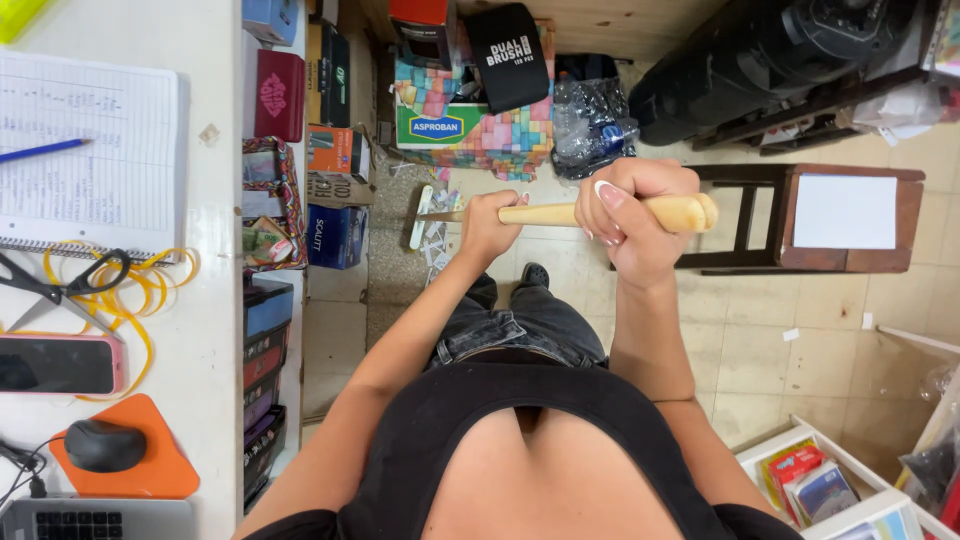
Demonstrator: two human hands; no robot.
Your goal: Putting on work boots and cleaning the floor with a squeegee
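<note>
While the view looks straight down over the person's lap, a pale wooden handle (pixel 600 213) is held level in front of the body, above the tiled floor (pixel 790 350). It is gripped by both hands: the left hand (pixel 490 222) is wrapped shut around the end nearer the white desk (pixel 215 300), and the right hand (pixel 630 215) is closed in a full fist around the thicker, rounded end, with only the knob showing past the fingers. Beyond the left hand, a thin, flat metal-looking tip (pixel 440 215) can be seen; whether it is a blade or a scraper cannot be told from here.

Stiffness is judged likely in the handle, since no bend is shown between the two fists, and lightness too, since it is kept level with bent arms. The smooth turned wood may be found a little slippery, so a wrapped grip on the thick part looks well chosen. The thin tip is best left untouched.

On the desk, scissors (pixel 70 285), a yellow tape (pixel 140 290), a phone in a pink case (pixel 60 365), a computer mouse (pixel 103 445) and a ruled notebook (pixel 90 150) are laid out. A dark wooden stool (pixel 800 215) is seen on the right, well apart from the hands.
</note>
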